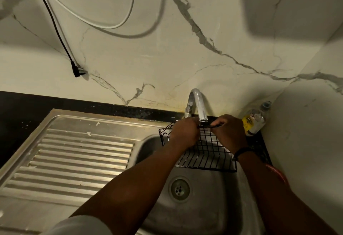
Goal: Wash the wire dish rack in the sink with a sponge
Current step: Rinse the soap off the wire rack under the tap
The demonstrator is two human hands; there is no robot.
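A black power cord with a black plug (pixel 77 71) hangs down the white marble wall (pixel 167 58) on the left, and a white cord (pixel 104 23) loops beside it. Below them, the dark table (pixel 16 108) runs along the wall. A shiny metal sink (pixel 209 194) sits in the table, with a ridged metal draining board (pixel 79 158) on its left side and a round drain hole (pixel 180 189) in the bowl. The black wire dish rack (pixel 207 153) is held over the back of the sink bowl, right under the curved silver tap (pixel 196 104). The left hand (pixel 184 132) is on the left part of the rack, with its fingers curled down over the wires; I cannot tell if this grip has anything else inside it. The right hand (pixel 230 132) is on the right part, and its grip is closed around the top black wire near the tap. A black band (pixel 243 152) goes around the right wrist. No sponge can be made out. In the corner on the right, a clear plastic bottle with a yellow label (pixel 257 118) stands on the table, just beside the right hand.
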